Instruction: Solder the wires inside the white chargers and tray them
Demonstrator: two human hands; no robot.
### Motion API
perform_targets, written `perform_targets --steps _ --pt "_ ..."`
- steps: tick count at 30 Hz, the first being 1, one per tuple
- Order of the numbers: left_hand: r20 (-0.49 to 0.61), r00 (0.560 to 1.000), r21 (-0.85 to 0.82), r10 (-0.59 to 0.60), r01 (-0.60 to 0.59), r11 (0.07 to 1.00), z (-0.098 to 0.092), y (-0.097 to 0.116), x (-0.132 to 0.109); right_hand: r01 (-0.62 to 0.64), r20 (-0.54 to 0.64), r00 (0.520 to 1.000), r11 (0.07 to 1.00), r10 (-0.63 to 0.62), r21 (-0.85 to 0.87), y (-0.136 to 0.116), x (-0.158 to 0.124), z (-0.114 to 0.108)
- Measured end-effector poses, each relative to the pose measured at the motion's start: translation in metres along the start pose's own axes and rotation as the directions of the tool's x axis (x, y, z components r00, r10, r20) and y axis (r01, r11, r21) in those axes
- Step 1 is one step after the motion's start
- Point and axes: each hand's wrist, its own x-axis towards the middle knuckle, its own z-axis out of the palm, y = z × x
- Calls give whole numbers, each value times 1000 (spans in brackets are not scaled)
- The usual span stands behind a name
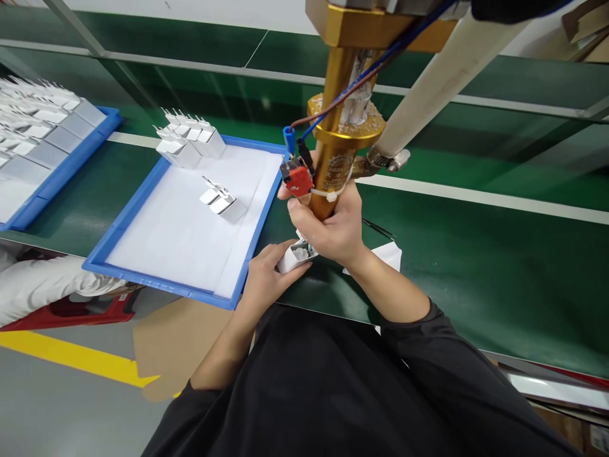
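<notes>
My right hand (328, 222) is wrapped round the lower barrel of a gold-coloured dispensing gun (329, 168), which has a red switch (299, 182) and blue and brown wires on it. Below the gun, my left hand (269, 273) grips a small white plastic housing (291, 257), open at the top, with whitish material and parts inside. The gun's tip is mostly hidden behind my right hand, so I cannot tell if it touches the housing. To the left, a blue-rimmed tray (164, 287) lined with white carries several white housings (221, 202) with pins sticking up.
A second blue tray (52, 184), packed with similar white housings, stands at the far left. Black tweezers (379, 230) and a white paper piece (387, 255) lie right of my hands on the green bench (476, 279). A thick pale hose (442, 82) runs from the gun to the upper right. Another person's white-clothed leg (52, 285) shows at left.
</notes>
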Motion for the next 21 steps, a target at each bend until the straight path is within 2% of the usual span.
perform_targets --steps 6,12,17,21 --pt "-4 1000 -5 5 -5 1000 1 -1 -1 -32 7 999 999 33 -37 -1 -1 0" --pt "-7 1000 -8 -17 17 1000 0 -1 -1 -5 14 1000 1000 5 -28 0 1 -2" --pt "7 1000 -34 -28 29 999 0 -1 0 -70 36 997 995 73 -78 -4 1 -4" --pt "30 996 -43 -78 79 996 6 -4 0 -100 38 994 991 104 -84 -7 1 -3"
